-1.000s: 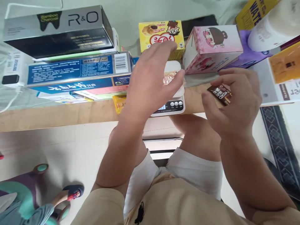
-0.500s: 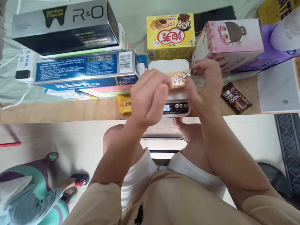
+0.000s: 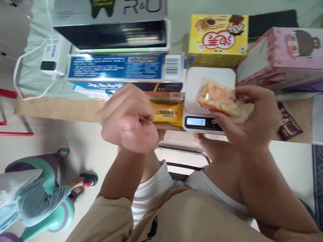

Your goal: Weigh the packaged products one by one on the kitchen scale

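My right hand (image 3: 249,116) pinches a clear-wrapped golden pastry (image 3: 218,97) between thumb and fingers, over the right part of a white kitchen scale (image 3: 193,77). The scale's display (image 3: 196,121) is lit, but its figure is too faint to read. My left hand (image 3: 130,121) is closed in a fist, thumb towards me, in front of the blue toothpaste box (image 3: 101,67). What the fist holds, if anything, is hidden. Between it and the scale lies a yellow snack packet (image 3: 168,112). A brown cocoa wafer packet (image 3: 289,122) lies right of my right hand.
Behind the scale stands a yellow snack box (image 3: 218,38), with a pink box (image 3: 295,50) to its right. A black and silver box (image 3: 111,33) sits on the stack at left. A white cable (image 3: 35,97) loops near the left edge. Another person's foot (image 3: 88,181) is at lower left.
My left hand has come away from the pastry, leftwards and towards me, and its fingers are curled in. My right hand keeps the pastry. The view has shifted left.
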{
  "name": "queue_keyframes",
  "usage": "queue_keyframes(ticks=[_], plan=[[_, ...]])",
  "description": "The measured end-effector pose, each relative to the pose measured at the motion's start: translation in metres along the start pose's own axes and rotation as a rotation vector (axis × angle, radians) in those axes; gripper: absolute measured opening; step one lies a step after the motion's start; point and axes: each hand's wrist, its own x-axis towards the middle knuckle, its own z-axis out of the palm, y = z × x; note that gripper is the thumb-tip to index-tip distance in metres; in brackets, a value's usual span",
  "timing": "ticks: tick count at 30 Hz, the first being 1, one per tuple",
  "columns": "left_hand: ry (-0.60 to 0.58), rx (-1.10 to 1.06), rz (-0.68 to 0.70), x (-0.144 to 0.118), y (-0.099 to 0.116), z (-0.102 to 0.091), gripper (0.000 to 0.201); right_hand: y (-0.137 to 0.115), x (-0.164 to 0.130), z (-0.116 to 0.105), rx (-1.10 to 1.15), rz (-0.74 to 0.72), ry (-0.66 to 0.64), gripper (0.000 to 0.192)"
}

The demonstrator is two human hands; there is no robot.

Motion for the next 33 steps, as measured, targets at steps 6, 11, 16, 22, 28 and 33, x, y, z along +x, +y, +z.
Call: queue_keyframes(ticks=[6, 11, 16, 22, 28, 33], plan=[[-0.055, 0.103, -0.071, 0.005, 0.000, -0.032, 0.062, -0.066, 0.002, 0.024, 0.235, -0.219, -0.056, 0.045], [-0.208, 0.120, -0.067, -0.009, -0.017, -0.058, 0.050, -0.089, 0.005, 0.056, 0.015, -0.139, -0.153, 0.033], [-0.216, 0.128, -0.086, -0.010, -0.027, -0.066, 0.047, -0.091, 0.004, 0.059, -0.068, -0.166, -0.124, 0.025], [-0.196, 0.099, -0.102, -0.004, -0.025, -0.064, 0.039, -0.094, 0.013, 0.045, 0.032, -0.246, -0.105, 0.026], [-0.221, 0.098, -0.078, -0.008, -0.021, -0.058, 0.036, -0.081, 0.011, 0.030, 0.105, -0.268, -0.048, 0.029], [-0.315, 0.068, 0.026, -0.017, -0.009, -0.039, 0.033, -0.043, 0.000, 0.013, 0.061, -0.262, 0.090, 0.025]])
